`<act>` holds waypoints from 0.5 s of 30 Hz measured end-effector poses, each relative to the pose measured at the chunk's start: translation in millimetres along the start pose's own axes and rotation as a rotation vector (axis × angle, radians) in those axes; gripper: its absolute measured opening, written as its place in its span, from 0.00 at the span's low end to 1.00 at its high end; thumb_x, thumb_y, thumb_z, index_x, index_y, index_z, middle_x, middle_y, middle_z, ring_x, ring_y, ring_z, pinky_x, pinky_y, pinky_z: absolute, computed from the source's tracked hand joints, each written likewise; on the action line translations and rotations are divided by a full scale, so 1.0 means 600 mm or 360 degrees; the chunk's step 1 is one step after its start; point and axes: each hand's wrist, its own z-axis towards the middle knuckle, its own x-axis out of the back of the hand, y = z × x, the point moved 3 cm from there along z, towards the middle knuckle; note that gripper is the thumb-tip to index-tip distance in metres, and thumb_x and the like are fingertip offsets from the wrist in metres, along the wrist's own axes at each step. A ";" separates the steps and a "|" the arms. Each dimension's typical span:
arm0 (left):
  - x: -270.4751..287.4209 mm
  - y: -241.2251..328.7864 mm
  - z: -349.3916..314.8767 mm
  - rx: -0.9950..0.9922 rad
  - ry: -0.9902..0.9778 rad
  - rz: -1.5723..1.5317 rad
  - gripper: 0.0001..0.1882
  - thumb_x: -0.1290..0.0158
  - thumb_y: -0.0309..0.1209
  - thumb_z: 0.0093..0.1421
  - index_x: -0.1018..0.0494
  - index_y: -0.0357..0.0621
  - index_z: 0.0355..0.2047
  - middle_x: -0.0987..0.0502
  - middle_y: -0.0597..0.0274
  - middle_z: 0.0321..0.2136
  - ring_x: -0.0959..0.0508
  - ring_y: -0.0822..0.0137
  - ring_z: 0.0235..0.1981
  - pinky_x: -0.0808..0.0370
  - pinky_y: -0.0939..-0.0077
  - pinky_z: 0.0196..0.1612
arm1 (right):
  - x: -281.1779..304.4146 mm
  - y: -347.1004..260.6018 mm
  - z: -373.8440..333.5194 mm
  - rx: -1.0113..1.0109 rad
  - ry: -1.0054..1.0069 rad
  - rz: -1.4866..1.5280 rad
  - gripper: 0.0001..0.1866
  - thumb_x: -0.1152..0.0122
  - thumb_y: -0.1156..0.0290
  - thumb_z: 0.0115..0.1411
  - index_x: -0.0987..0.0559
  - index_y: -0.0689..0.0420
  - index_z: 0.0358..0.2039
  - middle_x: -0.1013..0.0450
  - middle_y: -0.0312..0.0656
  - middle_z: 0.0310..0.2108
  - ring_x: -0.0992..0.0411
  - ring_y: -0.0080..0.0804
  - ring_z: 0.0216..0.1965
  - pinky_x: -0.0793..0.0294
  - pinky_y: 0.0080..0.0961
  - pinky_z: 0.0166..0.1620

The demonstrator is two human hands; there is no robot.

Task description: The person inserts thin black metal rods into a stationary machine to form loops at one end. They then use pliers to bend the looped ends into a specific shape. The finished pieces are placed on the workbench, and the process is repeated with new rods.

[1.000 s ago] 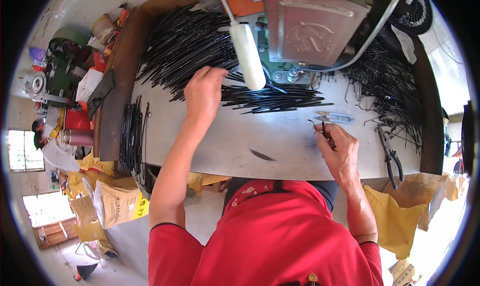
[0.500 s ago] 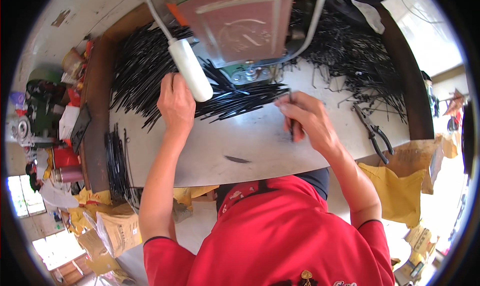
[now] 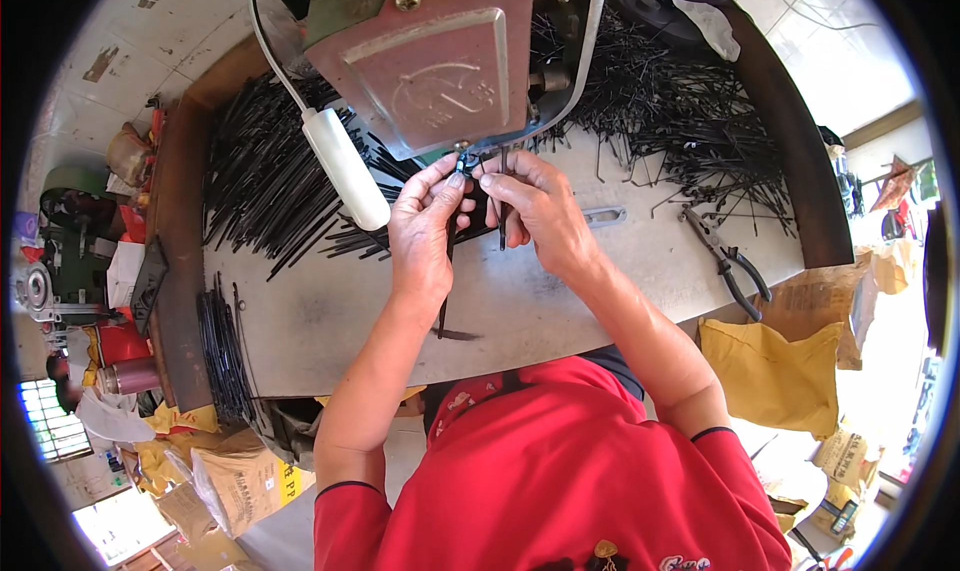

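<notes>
Strip [image 3: 443,316], black and thin: hangs from the left hand [image 3: 425,231], its lower end above the near part of the table [image 3: 350,316]. Change over the last half second: the left hand has left the straight pile [image 3: 275,176] by the lamp [image 3: 345,171], and the right hand [image 3: 540,206] has come in from the bare part of the table. Both are now side by side just below the machine [image 3: 430,81]. Left thumb and forefinger pinch near the strip's upper end, remaining fingers curled; right thumb and forefinger pinched together, a dark piece [image 3: 503,233] gripped among the fingers and hanging down. Cannot tell whether both hands share one part at the fingertips; detail too small. Reading: handling appears to have gone from separate hands to close two-handed work at the machine. Snips [image 3: 606,217] lie beyond the right wrist, pliers [image 3: 725,261] farther right, near the bent pile [image 3: 690,131]; neither is in hand.
</notes>
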 end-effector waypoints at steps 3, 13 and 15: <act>-0.003 0.001 0.002 0.0002 -0.0022 -0.0035 0.15 0.48 0.24 0.61 0.30 0.35 0.49 0.23 0.63 0.32 0.26 0.78 0.27 0.29 0.87 0.30 | -0.002 0.002 -0.003 0.0014 -0.0008 0.0032 0.10 0.47 0.68 0.60 0.26 0.62 0.35 0.30 0.37 0.18 0.38 0.18 0.11 0.42 0.16 0.14; -0.005 0.007 0.001 0.0053 -0.0056 -0.0053 0.14 0.48 0.24 0.62 0.29 0.34 0.48 0.23 0.63 0.31 0.27 0.78 0.27 0.29 0.87 0.29 | -0.006 -0.004 -0.004 0.0053 0.0015 0.0005 0.09 0.46 0.70 0.60 0.26 0.63 0.35 0.30 0.38 0.18 0.37 0.18 0.11 0.42 0.15 0.13; -0.006 0.006 0.002 0.0024 -0.0049 -0.0031 0.14 0.48 0.24 0.62 0.29 0.34 0.47 0.23 0.63 0.30 0.27 0.78 0.27 0.29 0.86 0.29 | -0.006 -0.002 -0.003 0.0065 0.0026 -0.0011 0.09 0.46 0.70 0.60 0.26 0.63 0.35 0.30 0.38 0.19 0.37 0.18 0.11 0.40 0.16 0.13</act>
